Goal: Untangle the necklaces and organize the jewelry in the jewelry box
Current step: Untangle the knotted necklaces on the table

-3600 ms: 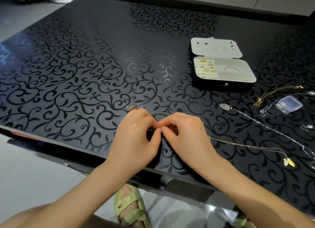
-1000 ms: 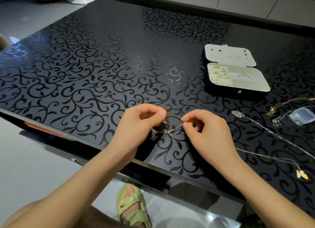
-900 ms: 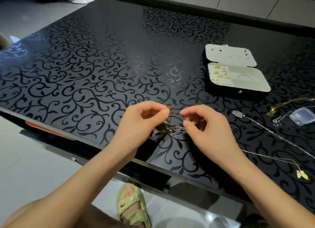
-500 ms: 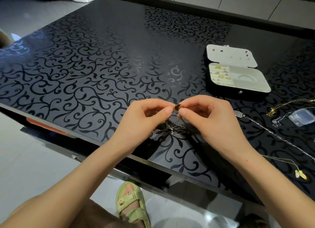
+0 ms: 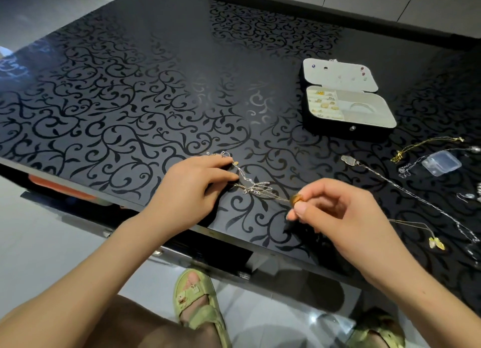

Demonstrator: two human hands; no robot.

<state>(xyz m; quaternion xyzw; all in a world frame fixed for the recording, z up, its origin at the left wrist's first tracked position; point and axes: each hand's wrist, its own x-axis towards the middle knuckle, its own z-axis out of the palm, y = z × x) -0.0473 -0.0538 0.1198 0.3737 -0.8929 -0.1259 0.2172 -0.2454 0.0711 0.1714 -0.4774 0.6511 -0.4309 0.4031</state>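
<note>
A small knot of thin silver and gold chains point(image 5: 253, 187) lies on the black patterned table point(image 5: 130, 100) near its front edge. My left hand point(image 5: 192, 188) rests on the table at the knot's left end, fingertips on the chain. My right hand point(image 5: 335, 217) pinches an amber pendant point(image 5: 296, 199) at the right end, with the chain stretched between the two hands. The open jewelry box point(image 5: 346, 105) stands at the back right, with rings and earrings in its white compartments and studs on its lid.
Several untangled necklaces lie to the right: a silver chain point(image 5: 416, 196), a gold one with a leaf pendant point(image 5: 437, 243), and a gold chain point(image 5: 426, 144). A small clear plastic case point(image 5: 441, 162) sits among them. My sandalled feet are under the table edge.
My hands were together over the knot; now they have parted. The right hand has drawn the amber pendant to the right and the left has settled on the table, stretching the chain out.
</note>
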